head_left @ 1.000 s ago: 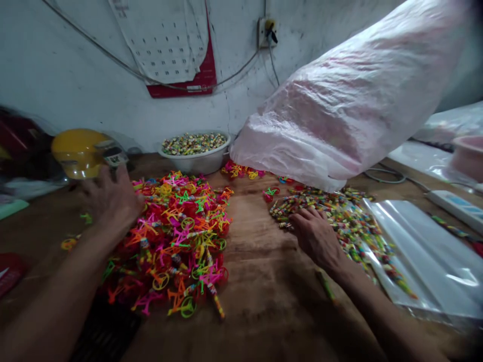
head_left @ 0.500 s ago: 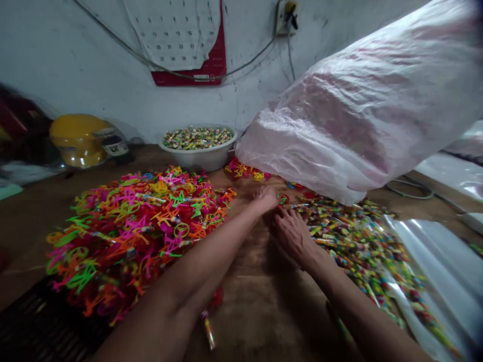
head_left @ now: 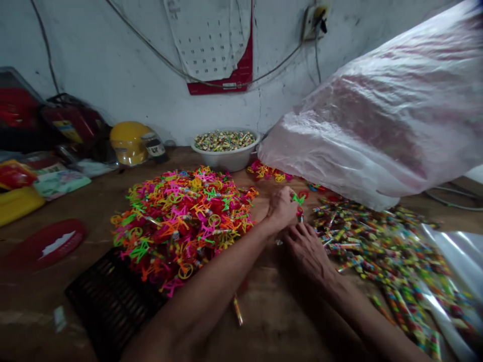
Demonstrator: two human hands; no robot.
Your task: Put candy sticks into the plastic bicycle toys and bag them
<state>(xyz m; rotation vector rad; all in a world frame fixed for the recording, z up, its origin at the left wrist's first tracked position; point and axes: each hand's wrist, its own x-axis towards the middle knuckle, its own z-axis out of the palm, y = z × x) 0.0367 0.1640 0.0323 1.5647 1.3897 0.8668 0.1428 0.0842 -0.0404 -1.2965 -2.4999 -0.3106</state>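
Note:
My left hand (head_left: 282,208) is closed, its fingertips pinching a small plastic toy bicycle (head_left: 299,198) with a green frame and red wheels. Just below it, my right hand (head_left: 308,250) has its fingers curled round a slim clear candy tube (head_left: 301,217), whose upper end pokes out by the toy. The rest of that tube is hidden. Left of my arms lies a big heap of bright toy bicycles (head_left: 184,221), with some tubes mixed in. Beside my right hand spreads a pile of candy-filled tubes (head_left: 377,246).
A grey-white basin (head_left: 226,160) full of candy pieces stands by the wall. A large translucent plastic bag (head_left: 362,120) bulges over the back right. A black crate (head_left: 113,301) sits at front left, near a red dish (head_left: 71,246). One loose tube (head_left: 237,310) lies near my left forearm.
My view has turned left, so things sit farther right. My left hand has lifted slightly with the toy bicycle, which now shows clearly, and a tube end shows at my right fingertips.

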